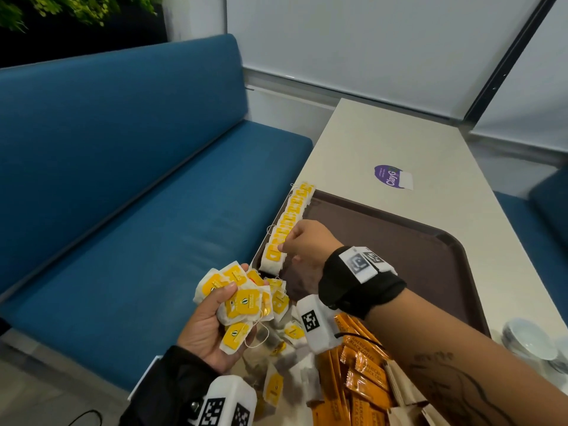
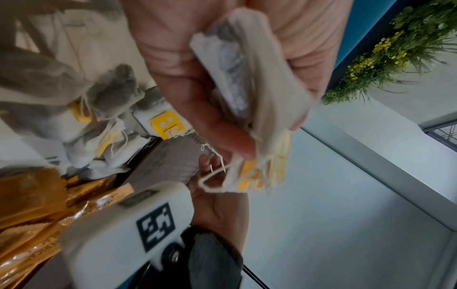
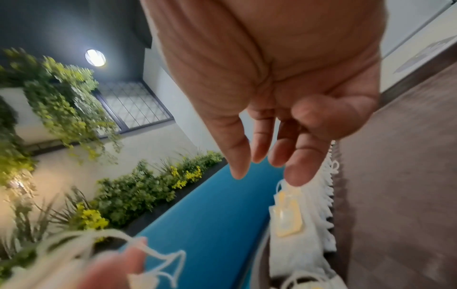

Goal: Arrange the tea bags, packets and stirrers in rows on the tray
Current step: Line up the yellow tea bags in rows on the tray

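Note:
A brown tray (image 1: 399,256) lies on the cream table (image 1: 384,139). A row of yellow-tagged tea bags (image 1: 292,216) (image 3: 323,195) stands along its left edge. My right hand (image 1: 284,247) (image 3: 267,172) reaches over the near end of the row, fingers straight, one fingertip touching the nearest tea bag (image 1: 272,256) (image 3: 289,221). My left hand (image 1: 221,302) (image 2: 222,117) grips a bunch of tea bags (image 1: 242,302) (image 2: 247,78) just left of the tray's near corner. Loose tea bags (image 1: 289,330) (image 2: 99,117) and orange coffee packets (image 1: 359,379) (image 2: 37,205) lie heaped below. Thin wooden stirrers (image 1: 393,382) lie beside the packets.
A blue bench (image 1: 123,179) runs along the table's left side. A purple sticker (image 1: 390,176) is on the table beyond the tray. White cups (image 1: 528,336) stand at the right edge. Most of the tray's brown floor is bare.

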`<action>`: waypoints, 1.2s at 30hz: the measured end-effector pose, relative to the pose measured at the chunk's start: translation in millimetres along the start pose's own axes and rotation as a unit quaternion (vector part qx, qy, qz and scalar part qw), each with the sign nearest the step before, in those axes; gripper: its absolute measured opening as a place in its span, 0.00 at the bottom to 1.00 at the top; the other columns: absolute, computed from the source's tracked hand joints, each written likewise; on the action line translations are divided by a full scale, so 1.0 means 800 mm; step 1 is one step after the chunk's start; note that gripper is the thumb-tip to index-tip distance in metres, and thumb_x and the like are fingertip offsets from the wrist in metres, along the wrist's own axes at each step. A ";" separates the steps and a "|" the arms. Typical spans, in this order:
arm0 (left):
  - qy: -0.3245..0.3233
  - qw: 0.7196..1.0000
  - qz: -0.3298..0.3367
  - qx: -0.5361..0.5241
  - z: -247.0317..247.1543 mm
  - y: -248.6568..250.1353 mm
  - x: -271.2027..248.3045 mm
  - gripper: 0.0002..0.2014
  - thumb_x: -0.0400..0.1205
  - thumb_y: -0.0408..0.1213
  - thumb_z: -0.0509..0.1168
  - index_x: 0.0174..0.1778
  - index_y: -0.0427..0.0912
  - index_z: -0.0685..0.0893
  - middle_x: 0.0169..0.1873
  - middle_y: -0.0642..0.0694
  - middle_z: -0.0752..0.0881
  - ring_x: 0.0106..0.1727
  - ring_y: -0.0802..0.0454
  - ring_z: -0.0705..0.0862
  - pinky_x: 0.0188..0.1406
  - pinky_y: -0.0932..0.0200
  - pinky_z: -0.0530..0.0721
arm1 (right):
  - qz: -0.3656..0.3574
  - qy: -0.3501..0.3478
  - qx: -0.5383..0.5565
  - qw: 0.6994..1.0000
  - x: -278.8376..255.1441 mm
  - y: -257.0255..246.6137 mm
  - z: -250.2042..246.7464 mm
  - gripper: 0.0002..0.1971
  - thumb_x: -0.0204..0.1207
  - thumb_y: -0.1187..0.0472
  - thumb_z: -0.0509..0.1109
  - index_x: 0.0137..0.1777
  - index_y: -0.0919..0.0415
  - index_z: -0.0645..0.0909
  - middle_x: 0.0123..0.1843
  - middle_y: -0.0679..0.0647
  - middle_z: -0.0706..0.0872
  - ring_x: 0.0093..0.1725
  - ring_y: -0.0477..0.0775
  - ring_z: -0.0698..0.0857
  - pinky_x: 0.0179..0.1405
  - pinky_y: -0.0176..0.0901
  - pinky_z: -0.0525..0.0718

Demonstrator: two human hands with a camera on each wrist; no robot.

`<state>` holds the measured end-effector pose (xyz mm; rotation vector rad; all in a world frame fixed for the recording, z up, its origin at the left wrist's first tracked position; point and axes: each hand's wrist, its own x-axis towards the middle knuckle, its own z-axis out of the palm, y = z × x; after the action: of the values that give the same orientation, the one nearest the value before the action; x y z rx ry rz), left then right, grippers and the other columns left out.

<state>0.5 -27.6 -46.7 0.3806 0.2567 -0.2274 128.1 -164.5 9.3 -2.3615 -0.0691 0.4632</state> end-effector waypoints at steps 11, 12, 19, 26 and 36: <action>-0.044 0.999 -0.020 0.017 0.018 -0.017 -0.006 0.36 0.34 0.32 0.86 0.42 0.38 0.92 0.40 0.35 0.90 0.32 0.40 0.90 0.21 0.51 0.85 | -0.018 -0.080 0.057 0.995 -0.093 0.016 -0.013 0.09 0.75 0.58 0.74 0.46 0.65 0.83 0.32 0.52 0.84 0.28 0.41 0.80 0.29 0.31 0.81; -0.042 0.999 -0.020 0.016 0.018 -0.017 -0.008 0.36 0.33 0.32 0.86 0.42 0.38 0.92 0.40 0.34 0.90 0.32 0.40 0.90 0.21 0.51 0.85 | -0.022 -0.065 0.019 0.997 -0.088 0.021 -0.010 0.09 0.75 0.57 0.74 0.47 0.63 0.84 0.36 0.51 0.85 0.33 0.43 0.82 0.36 0.35 0.83; 0.003 1.000 0.001 0.025 -0.005 -0.010 -0.015 0.50 0.31 0.34 0.86 0.55 0.41 0.87 0.49 0.34 0.89 0.38 0.41 0.91 0.22 0.51 0.86 | -0.017 -0.081 -0.128 0.988 -0.054 0.023 0.015 0.17 0.71 0.59 0.78 0.57 0.66 0.84 0.56 0.58 0.87 0.55 0.55 0.85 0.58 0.50 0.84; 0.015 0.999 0.009 0.044 -0.023 0.000 -0.017 0.48 0.34 0.39 0.87 0.56 0.44 0.87 0.50 0.37 0.88 0.37 0.44 0.90 0.22 0.53 0.87 | -0.006 -0.104 -0.201 0.974 -0.038 0.018 0.036 0.14 0.71 0.61 0.77 0.54 0.66 0.82 0.53 0.59 0.85 0.53 0.58 0.84 0.53 0.49 0.83; 0.010 0.999 0.012 0.028 -0.011 -0.006 -0.008 0.52 0.30 0.35 0.87 0.58 0.42 0.85 0.48 0.35 0.89 0.37 0.42 0.91 0.23 0.51 0.87 | -0.077 -0.158 -0.266 0.948 -0.078 0.018 0.025 0.09 0.70 0.66 0.76 0.50 0.61 0.86 0.44 0.53 0.83 0.45 0.52 0.81 0.46 0.48 0.83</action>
<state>-8.8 -27.6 -54.0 0.4415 0.2656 -0.2073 61.8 -173.6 5.5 -2.7468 -0.5919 0.8258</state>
